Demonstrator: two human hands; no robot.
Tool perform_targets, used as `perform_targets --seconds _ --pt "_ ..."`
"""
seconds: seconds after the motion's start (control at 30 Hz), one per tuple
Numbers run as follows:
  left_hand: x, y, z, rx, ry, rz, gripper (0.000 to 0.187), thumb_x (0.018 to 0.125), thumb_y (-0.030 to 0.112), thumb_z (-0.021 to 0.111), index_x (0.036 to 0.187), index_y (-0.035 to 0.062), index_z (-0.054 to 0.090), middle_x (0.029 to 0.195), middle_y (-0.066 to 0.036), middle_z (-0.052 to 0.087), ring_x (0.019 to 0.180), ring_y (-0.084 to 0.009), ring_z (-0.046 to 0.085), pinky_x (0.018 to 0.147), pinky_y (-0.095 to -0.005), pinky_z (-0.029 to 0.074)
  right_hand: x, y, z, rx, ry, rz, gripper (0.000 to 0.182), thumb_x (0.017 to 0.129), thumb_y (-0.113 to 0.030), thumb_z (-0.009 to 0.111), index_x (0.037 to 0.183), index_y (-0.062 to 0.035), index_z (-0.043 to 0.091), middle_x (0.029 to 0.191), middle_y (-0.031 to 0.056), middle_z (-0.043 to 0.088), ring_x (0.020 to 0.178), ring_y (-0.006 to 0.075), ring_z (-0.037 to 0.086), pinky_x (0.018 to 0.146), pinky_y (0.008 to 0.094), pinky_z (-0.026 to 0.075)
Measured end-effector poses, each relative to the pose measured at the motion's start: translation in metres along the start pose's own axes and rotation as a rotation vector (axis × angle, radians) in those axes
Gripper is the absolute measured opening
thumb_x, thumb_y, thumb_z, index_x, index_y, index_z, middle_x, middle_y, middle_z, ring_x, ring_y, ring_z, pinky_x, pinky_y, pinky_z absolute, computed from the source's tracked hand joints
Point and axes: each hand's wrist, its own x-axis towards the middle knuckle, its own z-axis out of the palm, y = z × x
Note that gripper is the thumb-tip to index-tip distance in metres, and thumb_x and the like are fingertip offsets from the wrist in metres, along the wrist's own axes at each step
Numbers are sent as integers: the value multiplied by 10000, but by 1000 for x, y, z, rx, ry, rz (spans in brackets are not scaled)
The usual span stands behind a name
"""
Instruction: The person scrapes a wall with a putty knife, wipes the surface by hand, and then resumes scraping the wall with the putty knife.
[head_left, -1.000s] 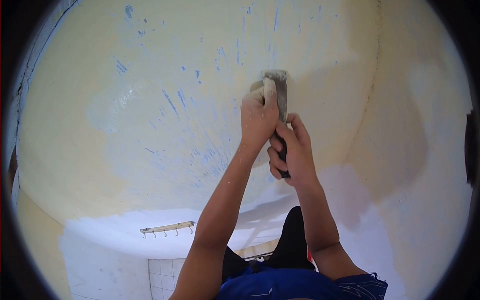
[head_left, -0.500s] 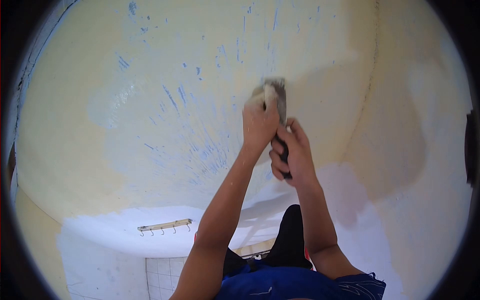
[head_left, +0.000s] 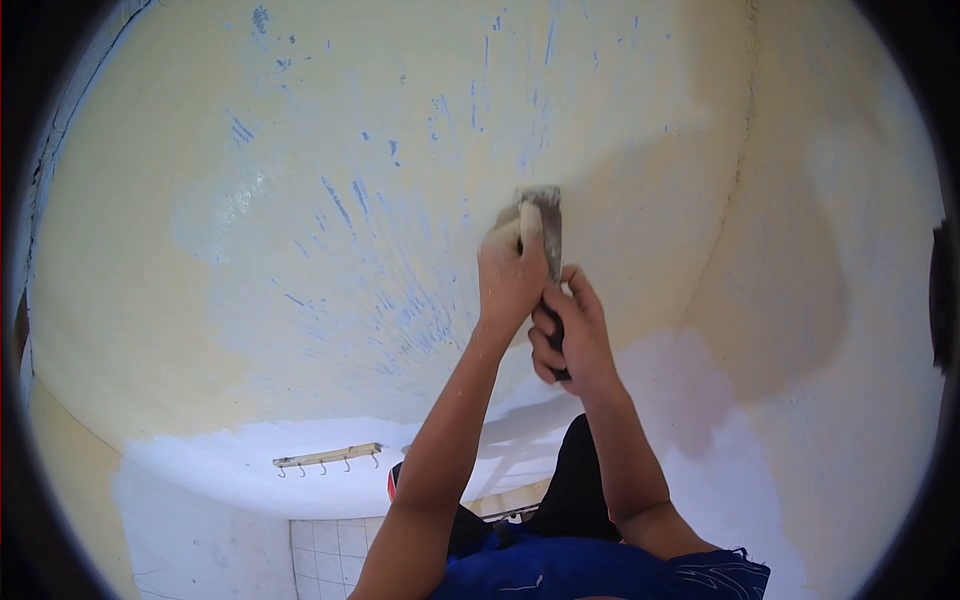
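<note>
A metal scraper (head_left: 551,235) with a black handle lies with its wide, whitish-smeared blade edge at the yellowish wall (head_left: 620,250). My right hand (head_left: 575,335) is wrapped round the handle. Higher up, my left hand (head_left: 512,275) is closed at the left side of the blade, its thumb or finger coated in pale material; what lies within this hand is partly hidden. Blue streaks and scratches (head_left: 415,315) mark the wall to the left of the hands and above them.
A hook rail (head_left: 328,459) is fixed to the white lower wall at the left. White tiles (head_left: 325,550) show at the bottom. A crack (head_left: 738,175) runs down the wall on the right, and a dark object (head_left: 940,298) stands at the far right edge.
Both hands and the scraper have moved down the wall and slightly to the left. The grip on the scraper looks the same.
</note>
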Motion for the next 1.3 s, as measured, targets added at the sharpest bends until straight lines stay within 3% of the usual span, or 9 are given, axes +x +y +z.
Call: perform_targets --seconds 0.07,0.13,0.17,0.37,0.43,0.97,1.07,1.13,1.3 --pt "-3 -7 0 -12 -28 -85 486 1035 272 502 694 -74 498 590 -146 480 537 -225 437 550 -399 406 0 10 -5 11 -28 14 69 1038 -212 485 1009 -172 436 614 -14 391 325 57 287 233 241 258" --pt "8 1 5 -40 39 103 479 1030 274 504 703 -75 492 597 -168 475 547 -256 428 559 -408 405 0 -8 5 37 -23 19 69 1040 -203 476 1001 -163 436 619 -11 396 324 55 287 232 240 257" --pt "15 8 5 -36 40 95 479 1030 274 504 703 -75 492 597 -168 475 547 -256 428 559 -408 405 3 -15 7 54 -39 -5 81 1037 -199 485 1011 -153 424 623 -6 398 331 61 301 241 248 267" --pt "16 13 -1 -1 -27 11 484 1038 286 492 711 -71 489 649 -161 500 566 -239 437 566 -398 410 3 -13 9 79 -69 -34 102 1038 -201 490 1022 -140 410 628 -1 398 337 68 315 251 261 276" --pt "-2 -7 -4 45 -13 22 491 1042 293 489 706 -65 490 631 -156 482 567 -222 429 562 -395 406 -7 7 2 68 -14 47 107 1041 -198 484 1026 -133 400 627 0 398 336 68 315 249 261 272" --pt "-4 -16 -3 -55 -10 -5 526 1047 300 490 648 -40 447 555 -83 440 538 -146 373 507 -368 360 -4 9 -3 95 -77 55 119 1043 -190 489 1037 -153 376 635 4 414 335 65 314 244 261 280" --pt "14 5 -2 12 -6 34 523 1052 299 487 648 -32 442 552 -58 433 544 -134 368 504 -360 354 6 -9 7 83 -65 1 123 1044 -191 489 1031 -153 373 635 5 416 336 68 318 246 264 281" --pt "20 18 -2 -112 -60 -62 523 1051 302 490 649 -29 445 552 -48 428 552 -116 364 503 -350 350 8 -13 10 86 -92 -10 128 1045 -197 488 1024 -152 370 636 7 416 334 73 318 247 265 282" --pt "-7 -14 -8 -101 -19 -84 518 1052 291 497 639 -16 439 554 -25 429 560 -94 353 492 -339 330 -6 13 4 17 -59 37 126 1046 -189 475 1024 -148 357 631 4 409 334 71 322 244 265 280"
